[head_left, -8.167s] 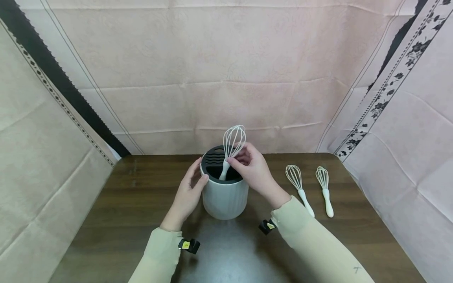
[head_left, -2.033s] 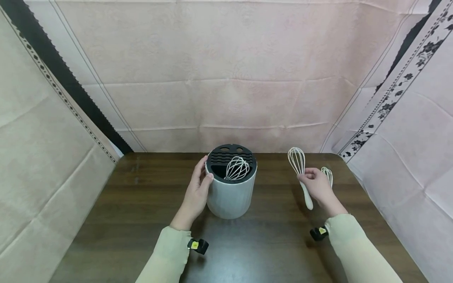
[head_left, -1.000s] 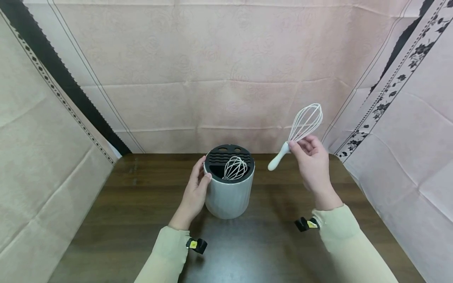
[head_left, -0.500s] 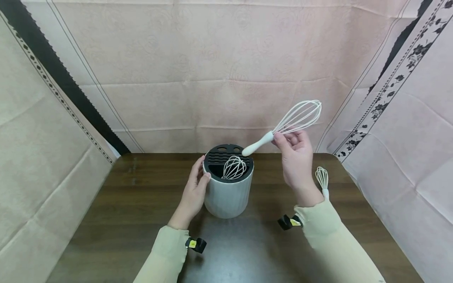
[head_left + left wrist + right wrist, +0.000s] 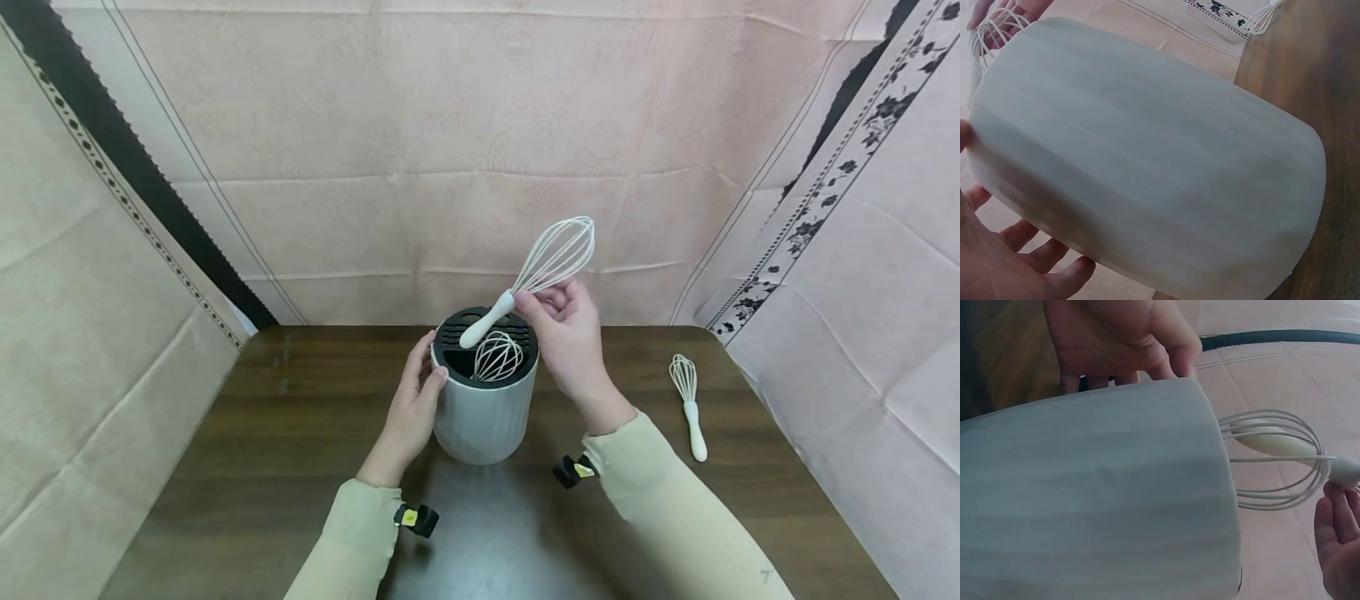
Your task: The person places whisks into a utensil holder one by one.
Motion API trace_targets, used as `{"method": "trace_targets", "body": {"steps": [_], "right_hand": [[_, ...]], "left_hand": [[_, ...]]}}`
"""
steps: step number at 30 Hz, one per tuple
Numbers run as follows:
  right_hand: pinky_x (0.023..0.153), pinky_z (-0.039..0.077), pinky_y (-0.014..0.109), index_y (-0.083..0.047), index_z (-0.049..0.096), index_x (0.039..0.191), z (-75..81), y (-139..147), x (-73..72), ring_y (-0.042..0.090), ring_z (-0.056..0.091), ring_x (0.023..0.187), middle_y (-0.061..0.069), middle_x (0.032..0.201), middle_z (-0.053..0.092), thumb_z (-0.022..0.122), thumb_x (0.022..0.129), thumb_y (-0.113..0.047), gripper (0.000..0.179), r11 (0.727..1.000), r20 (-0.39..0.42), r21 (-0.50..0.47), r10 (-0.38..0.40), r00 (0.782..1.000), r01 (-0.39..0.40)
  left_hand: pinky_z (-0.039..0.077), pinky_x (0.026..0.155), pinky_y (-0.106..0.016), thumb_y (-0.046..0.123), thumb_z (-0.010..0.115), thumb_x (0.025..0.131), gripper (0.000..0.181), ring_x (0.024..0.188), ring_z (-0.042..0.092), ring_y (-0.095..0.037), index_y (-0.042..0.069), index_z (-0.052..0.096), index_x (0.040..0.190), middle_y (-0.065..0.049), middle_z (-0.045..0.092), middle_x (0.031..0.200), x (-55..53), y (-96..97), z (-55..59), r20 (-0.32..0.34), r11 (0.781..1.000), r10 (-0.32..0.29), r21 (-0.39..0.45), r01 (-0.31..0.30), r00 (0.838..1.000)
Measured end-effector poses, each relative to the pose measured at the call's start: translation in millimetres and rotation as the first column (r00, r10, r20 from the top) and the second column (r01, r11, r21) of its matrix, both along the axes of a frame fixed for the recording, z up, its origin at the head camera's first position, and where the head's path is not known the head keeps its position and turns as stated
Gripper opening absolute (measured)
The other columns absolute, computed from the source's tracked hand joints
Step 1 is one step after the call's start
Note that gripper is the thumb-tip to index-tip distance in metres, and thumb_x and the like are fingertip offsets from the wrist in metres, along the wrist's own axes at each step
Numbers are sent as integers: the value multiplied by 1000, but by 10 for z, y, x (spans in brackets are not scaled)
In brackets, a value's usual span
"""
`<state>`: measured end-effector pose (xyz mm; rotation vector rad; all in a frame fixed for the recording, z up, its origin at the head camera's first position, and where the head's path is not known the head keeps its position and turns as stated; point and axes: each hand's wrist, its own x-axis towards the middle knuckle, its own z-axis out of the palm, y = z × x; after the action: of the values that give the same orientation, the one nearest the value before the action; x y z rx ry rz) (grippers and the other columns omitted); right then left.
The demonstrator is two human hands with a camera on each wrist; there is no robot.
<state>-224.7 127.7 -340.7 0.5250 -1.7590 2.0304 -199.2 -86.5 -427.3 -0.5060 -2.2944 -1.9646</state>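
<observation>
Fingers of the right hand [image 5: 570, 337] pinch a white whisk [image 5: 501, 307] near the place where its handle meets the wires. It is held in the air at a slant, wire loops up and to the right, handle sloping down to the left over the black lid [image 5: 450, 335] of a pale grey, ribbed container [image 5: 480, 425]. Around the left side of that container, close to its rim, curve the fingers of the left hand [image 5: 408, 408], gripping it with the thumb on the side nearer the person. The container stands upright on a dark brown wooden worktop [image 5: 315, 467]. Its lid has wavy slots and round holes toward the back and a wide opening at the front. In this opening sits a second whisk [image 5: 498, 357], its wire loops poking out above the rim. Well apart, to the right, a smaller-looking third whisk [image 5: 691, 408] lies on the worktop, loops pointing away from the person and handle toward them. Both arms wear pale green sleeves [image 5: 341, 533]. Creased, pale pinkish cloth [image 5: 480, 150] hangs behind the worktop.
</observation>
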Motion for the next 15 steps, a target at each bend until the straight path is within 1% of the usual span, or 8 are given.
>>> {"method": "trace_targets", "body": {"steps": [1, 3, 6, 8, 10, 12, 15], "right_hand": [[87, 52, 37, 6, 46, 121, -4, -6, -17, 25, 67, 97, 18, 107, 66, 69, 89, -8, 42, 1000, -3, 17, 4, 1000, -4], [87, 53, 37, 6, 46, 121, -26, -9, -75, 25, 67, 97, 18, 106, 66, 69, 89, -9, 42, 999, -7, 48, 7, 1000, -7], [88, 52, 38, 8, 47, 121, -75, 0, -174, 24, 67, 97, 16, 106, 67, 69, 90, -10, 42, 996, 26, 86, 23, 999, -25], [88, 52, 39, 6, 49, 119, -101, 6, -213, 23, 67, 96, 15, 105, 68, 68, 90, -11, 38, 992, 70, 119, 35, 997, -43], [89, 52, 39, 5, 50, 120, -104, 13, -205, 23, 67, 96, 14, 105, 69, 67, 91, -11, 37, 982, 120, 174, 49, 992, -69], [89, 52, 38, 2, 53, 120, -62, 9, -144, 23, 67, 95, 13, 105, 69, 66, 92, -10, 33, 965, 148, 243, 59, 987, -94], [89, 52, 35, 1, 54, 123, 32, -10, -49, 22, 67, 98, 13, 107, 68, 63, 94, -8, 33, 927, 162, 352, 80, 984, -134]], "left_hand": [[30, 110, -49, 18, 39, 105, 54, 137, 32, -26, 16, 19, 154, -8, 27, 154, 21, 2, 37, 0, 1000, -1, -7, 1, 1000], [30, 110, -47, 17, 39, 105, 53, 137, 33, -25, 15, 19, 154, -8, 27, 154, 51, 6, 88, -2, 1000, -1, -16, 1, 1000], [29, 111, -47, 21, 39, 105, 53, 137, 32, -23, 23, 19, 154, -4, 27, 154, -19, 0, -23, -2, 1000, 7, -18, -7, 1000], [30, 110, -46, 26, 39, 105, 52, 137, 32, -21, 29, 19, 153, -1, 27, 154, -69, -4, -117, -9, 1000, 15, -19, -15, 1000], [30, 110, -48, 30, 39, 105, 52, 137, 31, -21, 33, 19, 153, 2, 27, 154, -123, -5, -215, -17, 1000, 24, -17, -24, 1000], [30, 109, -49, 33, 39, 104, 52, 137, 32, -20, 33, 20, 153, 4, 27, 153, -125, 1, -239, -28, 999, 31, -16, -32, 999], [31, 109, -50, 37, 40, 104, 53, 136, 33, -19, 33, 22, 153, 8, 28, 152, -126, 4, -244, -29, 999, 46, -15, -46, 999]]}}
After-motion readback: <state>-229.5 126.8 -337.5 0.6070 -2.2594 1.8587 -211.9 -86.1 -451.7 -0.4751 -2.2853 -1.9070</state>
